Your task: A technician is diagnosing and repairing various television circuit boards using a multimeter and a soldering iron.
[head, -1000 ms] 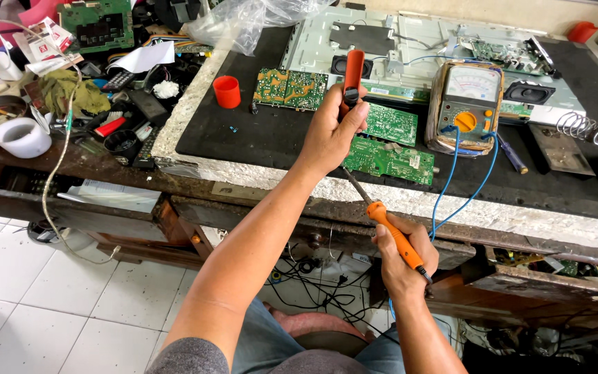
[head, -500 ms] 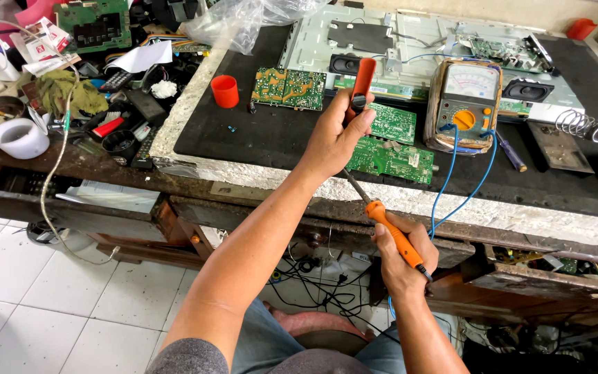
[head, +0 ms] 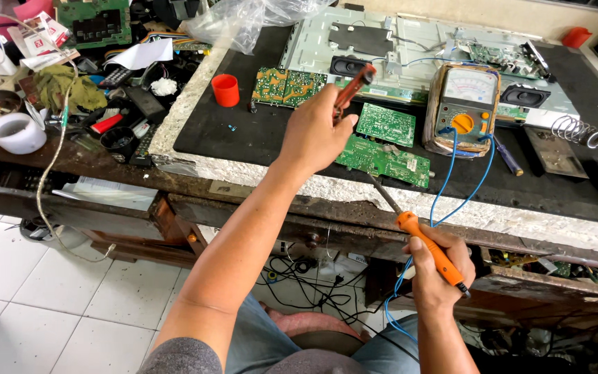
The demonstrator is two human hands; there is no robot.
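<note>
1. Gripping a red-handled tool, the left hand is raised above the bench with its fingers closed round the lower part of the handle; the handle tilts up and to the right.
2. Right hand, held low in front of the bench edge, is wrapped round the orange handle of a soldering iron, whose dark shaft points up and left toward the boards.
3. Green circuit board lies flat on the black mat, just beyond the iron's tip and just right of the left hand.
4. A smaller green board lies just behind it; a third board lies further left.
5. Analogue multimeter with an orange dial stands to the right of the boards; blue leads run from it over the bench edge.
6. Red cup stands on the mat, left of the boards.
7. Grey metal chassis lies at the back of the bench.
8. Coiled wire stand sits at the far right.
9. White tape roll lies among clutter at the left.
</note>
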